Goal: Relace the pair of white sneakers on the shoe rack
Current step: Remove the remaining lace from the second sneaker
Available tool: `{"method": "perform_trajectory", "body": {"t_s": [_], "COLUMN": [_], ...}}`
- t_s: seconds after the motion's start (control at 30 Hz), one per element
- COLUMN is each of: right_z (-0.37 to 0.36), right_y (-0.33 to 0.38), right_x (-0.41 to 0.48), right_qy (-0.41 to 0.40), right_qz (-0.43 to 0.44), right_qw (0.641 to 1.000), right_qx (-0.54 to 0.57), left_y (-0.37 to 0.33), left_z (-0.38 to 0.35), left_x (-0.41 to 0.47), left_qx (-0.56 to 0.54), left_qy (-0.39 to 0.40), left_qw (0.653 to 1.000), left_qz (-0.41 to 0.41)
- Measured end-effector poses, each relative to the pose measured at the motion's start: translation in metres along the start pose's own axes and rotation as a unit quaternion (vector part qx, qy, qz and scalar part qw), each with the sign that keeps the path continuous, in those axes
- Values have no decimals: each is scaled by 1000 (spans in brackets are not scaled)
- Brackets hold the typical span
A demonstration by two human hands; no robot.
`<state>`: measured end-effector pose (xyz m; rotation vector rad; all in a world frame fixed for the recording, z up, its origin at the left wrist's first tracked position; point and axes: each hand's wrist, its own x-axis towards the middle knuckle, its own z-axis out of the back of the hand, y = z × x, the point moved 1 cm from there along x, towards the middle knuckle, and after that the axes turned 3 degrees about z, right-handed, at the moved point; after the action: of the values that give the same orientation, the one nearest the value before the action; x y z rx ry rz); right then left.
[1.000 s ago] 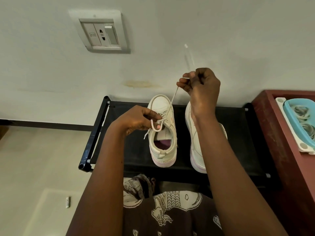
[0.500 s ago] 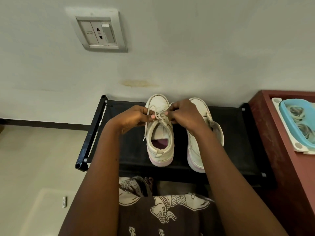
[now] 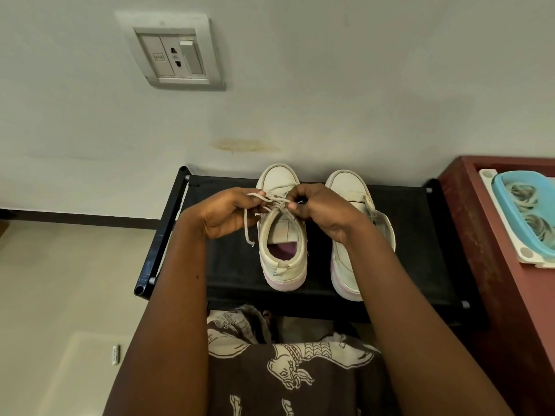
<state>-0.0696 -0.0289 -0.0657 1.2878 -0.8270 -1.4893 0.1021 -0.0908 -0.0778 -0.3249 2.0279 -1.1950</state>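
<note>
- The pair of white sneakers stands side by side on the top shelf of the black shoe rack point(image 3: 414, 265), toes toward the wall and heels toward the person.
- The left sneaker point(image 3: 282, 253) sits near the middle of the rack and is the one being worked on. Its lace point(image 3: 277, 202) crosses above the tongue, close to the shoe's opening.
- The left hand point(image 3: 228, 214) has its fingers curled and pinches the lace at the left edge of the eyelets. A loose lace end point(image 3: 247, 232) hangs from it beside the shoe.
- The right hand point(image 3: 324, 211) is curled as well, thumb and fingertips pinching the lace on the opposite side of the eyelets.
- Judging from where the crossings sit, this shoe's lacing has reached its upper eyelets. Snugging the last rows and tying off seem to be what is left on it.
- The right sneaker point(image 3: 350, 187) stands just beside the first, toward the rack's right end, and is partly covered by the right forearm. No lace shows on its visible part, so it probably has yet to be laced, though the hidden part leaves that uncertain.
- Overall, the task looks roughly halfway through.
</note>
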Motion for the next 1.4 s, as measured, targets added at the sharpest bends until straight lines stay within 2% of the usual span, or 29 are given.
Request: {"method": "perform_trajectory", "body": {"t_s": [0.23,0.43,0.57,0.67,0.73,0.8,0.83,0.9,0.97,1.03,1.07,1.13,1.17,1.2,1.27,1.3,1.33,1.4], "right_z": [3,5,13,23,33,44,48,54,52,46,42,30,23,15,3,-2,-6,-14], "right_y": [-2,-2,3,6,6,4,4,2,1,2,3,5,6,8,11,13,13,11], "right_x": [-6,-6,-8,-9,-11,-12,-13,-14,-13,-10,-9,-9,-9,-11,-16,-18,-21,-26], "right_qy": [31,13,-18,-80,-125,-164,-189,-244,-271,-269,-258,-233,-220,-207,-167,-141,-118,-93], "right_qz": [3,-20,-7,20,37,48,50,46,41,41,39,54,70,83,104,109,110,100], "right_qw": [983,963,917,863,832,824,841,907,950,962,962,942,932,927,927,927,926,923], "right_qx": [178,268,399,499,539,540,504,340,149,-4,-84,-235,-280,-301,-320,-331,-341,-361], "left_y": [-1,-3,-4,-6,-9,-11,-11,-7,-1,3,5,3,-1,-6,-14,-17,-19,-21], "left_z": [6,6,12,15,20,31,37,47,52,52,51,40,29,18,-6,-16,-24,-36], "left_x": [-7,-12,-17,-22,-26,-30,-31,-32,-30,-26,-22,-19,-20,-20,-22,-23,-23,-21], "left_qx": [-12,-66,-93,-111,-154,-196,-205,-157,-21,129,219,392,433,433,382,381,406,478], "left_qy": [39,-13,-53,-100,-128,-170,-200,-292,-389,-419,-411,-387,-365,-328,-235,-206,-193,-203], "left_qw": [999,997,992,984,972,954,946,934,916,897,884,834,824,839,893,901,893,854], "left_qz": [-15,-42,-73,-95,-122,-150,-155,-137,-95,-54,-35,-5,-13,-25,-24,-9,4,14]}}
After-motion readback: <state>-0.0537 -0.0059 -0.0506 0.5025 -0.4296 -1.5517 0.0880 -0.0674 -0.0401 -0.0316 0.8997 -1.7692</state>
